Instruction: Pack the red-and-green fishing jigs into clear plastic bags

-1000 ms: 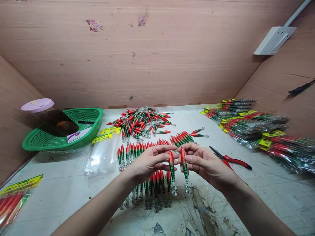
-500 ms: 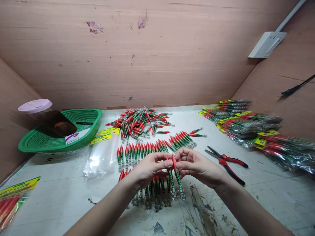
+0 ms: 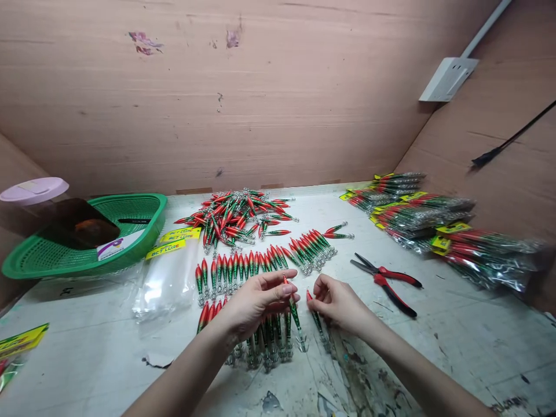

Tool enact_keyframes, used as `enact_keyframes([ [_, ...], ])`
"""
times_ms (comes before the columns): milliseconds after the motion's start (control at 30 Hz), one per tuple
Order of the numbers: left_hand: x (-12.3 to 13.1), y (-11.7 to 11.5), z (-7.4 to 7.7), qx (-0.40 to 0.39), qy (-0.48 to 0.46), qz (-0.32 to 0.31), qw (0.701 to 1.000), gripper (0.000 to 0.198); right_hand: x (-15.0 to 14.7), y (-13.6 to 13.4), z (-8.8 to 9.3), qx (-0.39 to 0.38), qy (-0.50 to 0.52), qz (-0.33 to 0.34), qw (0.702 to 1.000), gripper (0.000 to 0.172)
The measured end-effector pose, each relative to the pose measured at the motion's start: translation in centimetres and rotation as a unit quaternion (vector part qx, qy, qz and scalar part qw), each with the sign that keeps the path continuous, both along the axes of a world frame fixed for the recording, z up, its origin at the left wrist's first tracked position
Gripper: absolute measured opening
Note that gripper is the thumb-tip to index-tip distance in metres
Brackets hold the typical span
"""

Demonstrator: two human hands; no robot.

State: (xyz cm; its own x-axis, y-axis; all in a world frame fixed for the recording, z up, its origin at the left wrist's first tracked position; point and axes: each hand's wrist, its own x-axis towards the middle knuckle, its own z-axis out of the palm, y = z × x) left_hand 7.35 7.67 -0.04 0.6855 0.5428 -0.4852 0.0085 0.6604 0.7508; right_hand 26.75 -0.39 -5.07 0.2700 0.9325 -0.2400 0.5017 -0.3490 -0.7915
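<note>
My left hand [image 3: 258,301] is closed on a red-and-green fishing lure [image 3: 295,315], pinching it near the red tip. The lure's crown of hooks points down toward me. Just to the right, my right hand [image 3: 343,304] grips a second lure [image 3: 318,324], also hooks down. Under and behind the left hand lie two rows of lures, the back row [image 3: 237,267] with red tips away from me and the front row [image 3: 271,336] partly hidden by that hand. A loose heap of lures [image 3: 234,217] lies farther back.
Pliers with red-and-black handles [image 3: 393,286] lie to the right, before several packed lure bags [image 3: 421,208]. Clear bags with yellow headers [image 3: 167,278] lie left, beside a green basket [image 3: 152,223]. A filled bag [image 3: 21,344] sits at the left edge.
My hands have moved apart, each with one lure; before, the two lures were held side by side between them. The view has shifted slightly to the right.
</note>
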Motion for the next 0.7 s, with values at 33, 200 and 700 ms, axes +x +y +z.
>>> enact_keyframes([
  [33, -0.1, -0.1, 0.1, -0.002, 0.0, 0.002, 1.0, 0.052, 1.0, -0.4, 0.1, 0.017, -0.054, -0.013, 0.998, 0.022],
  [200, -0.3, -0.6, 0.8, 0.006, 0.005, 0.012, 1.0, 0.048, 9.1, -3.6, -0.6, 0.066, -0.335, -0.113, 0.933, 0.022],
  [700, -0.3, -1.7, 1.4, 0.011, -0.029, 0.009, 0.999, 0.034, 12.6, -6.8, 1.4, 0.047, -0.357, -0.013, 0.933, 0.041],
])
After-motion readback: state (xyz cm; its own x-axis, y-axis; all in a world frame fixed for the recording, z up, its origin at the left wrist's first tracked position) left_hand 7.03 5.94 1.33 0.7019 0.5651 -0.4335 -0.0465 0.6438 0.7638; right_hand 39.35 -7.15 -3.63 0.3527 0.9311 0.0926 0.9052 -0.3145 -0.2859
